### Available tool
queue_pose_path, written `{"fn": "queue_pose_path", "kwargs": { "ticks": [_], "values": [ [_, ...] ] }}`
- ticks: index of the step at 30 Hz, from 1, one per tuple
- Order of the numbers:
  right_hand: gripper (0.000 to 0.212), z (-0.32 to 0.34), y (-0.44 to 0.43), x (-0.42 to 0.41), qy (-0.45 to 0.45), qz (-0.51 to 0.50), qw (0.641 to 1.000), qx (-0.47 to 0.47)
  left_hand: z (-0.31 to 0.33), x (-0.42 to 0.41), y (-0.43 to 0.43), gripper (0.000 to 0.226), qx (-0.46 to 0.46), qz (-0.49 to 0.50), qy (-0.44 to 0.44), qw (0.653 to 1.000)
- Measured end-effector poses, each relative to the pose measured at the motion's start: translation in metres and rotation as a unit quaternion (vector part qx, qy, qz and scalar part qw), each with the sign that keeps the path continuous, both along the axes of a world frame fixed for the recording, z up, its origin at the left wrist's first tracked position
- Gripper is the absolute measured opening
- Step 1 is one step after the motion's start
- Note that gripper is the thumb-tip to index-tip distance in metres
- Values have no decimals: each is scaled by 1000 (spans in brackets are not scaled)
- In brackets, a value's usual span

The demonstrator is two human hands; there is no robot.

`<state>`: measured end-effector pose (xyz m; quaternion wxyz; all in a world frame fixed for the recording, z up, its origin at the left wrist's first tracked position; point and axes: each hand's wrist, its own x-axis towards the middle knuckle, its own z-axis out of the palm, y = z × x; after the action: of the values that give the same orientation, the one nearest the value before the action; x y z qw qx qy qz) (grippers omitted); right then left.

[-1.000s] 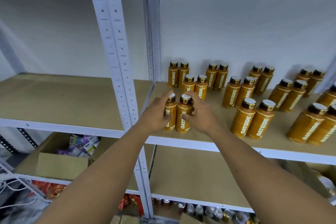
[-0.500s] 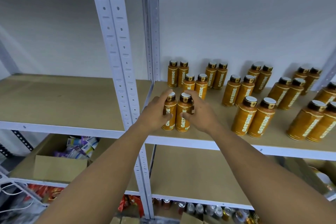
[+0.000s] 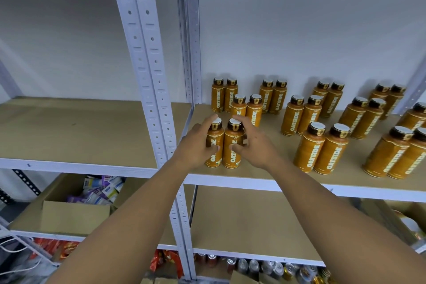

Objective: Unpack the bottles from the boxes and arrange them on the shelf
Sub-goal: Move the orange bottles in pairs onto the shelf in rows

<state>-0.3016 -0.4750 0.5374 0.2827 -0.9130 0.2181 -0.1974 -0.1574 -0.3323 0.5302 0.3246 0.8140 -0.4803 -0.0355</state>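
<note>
Two orange Oatside bottles stand side by side near the front left of the shelf board [image 3: 258,173]. My left hand [image 3: 196,145] grips the left bottle [image 3: 215,145], thumb across its front and a finger up at the cap. My right hand [image 3: 255,145] grips the right bottle [image 3: 231,147] the same way. Both bottles are upright and touch the board. Behind and to the right stand several more bottles in pairs [image 3: 320,150].
A grey slotted upright [image 3: 147,64] rises just left of my left hand. The left bay's board [image 3: 80,129] carries nothing. One level down sits an open cardboard box [image 3: 76,212] of packets. Cans [image 3: 260,267] line the bottom shelf.
Both hands stay on the same two bottles, which have not visibly moved on the board. The view has shifted slightly.
</note>
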Motion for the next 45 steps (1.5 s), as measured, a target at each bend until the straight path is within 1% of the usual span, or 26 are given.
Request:
{"fn": "queue_pose_path", "kwargs": {
  "ticks": [20, 29, 42, 45],
  "values": [
    [84, 2, -2, 2, 4, 8, 1000, 16, 0, 3, -1, 89, 17, 5, 5, 1000],
    [84, 2, -1, 1, -7, 11, 1000, 13, 1, 4, -1, 89, 12, 0, 11, 1000],
    [84, 3, -3, 0, 2, 10, 1000, 3, 1, 4, 0, 90, 13, -3, 14, 1000],
    [83, 5, -5, 1, 13, 8, 1000, -13, 2, 5, -1, 91, 20, -2, 16, 1000]
  ]
}}
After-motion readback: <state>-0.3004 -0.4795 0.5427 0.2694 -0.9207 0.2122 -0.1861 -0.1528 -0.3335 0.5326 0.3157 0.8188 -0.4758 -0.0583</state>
